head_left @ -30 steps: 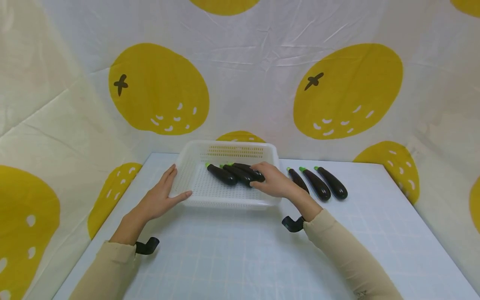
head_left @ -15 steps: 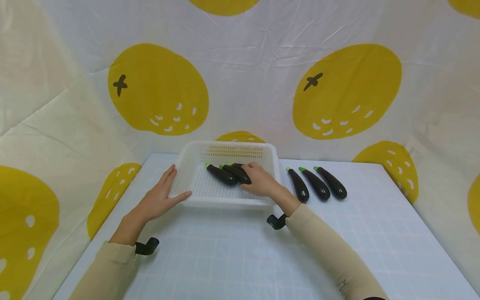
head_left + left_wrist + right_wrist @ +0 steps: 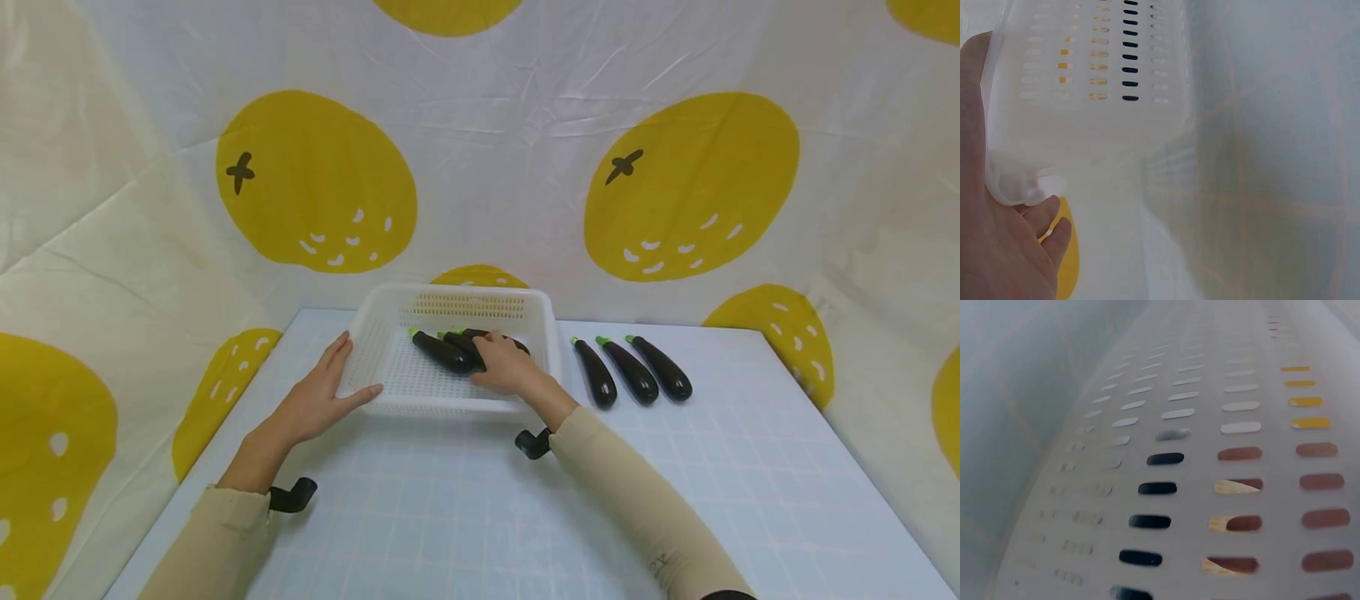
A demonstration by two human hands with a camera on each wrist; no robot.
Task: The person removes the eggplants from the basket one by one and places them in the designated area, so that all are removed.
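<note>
Since one second ago the right hand (image 3: 504, 367) has slid leftward inside the white basket (image 3: 450, 405), and its forearm now crosses the basket's near rim further left; all three loose eggplants on the table now show in full. Left hand, basket and loose eggplants have not shifted.

Left hand (image 3: 318, 398): flat against the basket's left outer wall, fingers straight, thumb along the near left corner. Left wrist view confirms the palm (image 3: 997, 250) pressed to the slotted wall, nothing grasped.

White basket: sits on the pale gridded table (image 3: 465, 517), just left of centre, near the back wall. Inside, three dark eggplants with green caps lie side by side, slanted. Leftmost basket eggplant (image 3: 442, 352) is fully visible; the other two are partly hidden under the right hand.

Right hand: resting on those two eggplants, fingers curved over them. Whether it grips one or only touches cannot be told. Right wrist view shows only the basket's slotted wall (image 3: 1197, 425), with dark and skin tones through the slots.

Right of the basket: three more eggplants (image 3: 632, 371) in a row on the table, apart from the basket.
</note>
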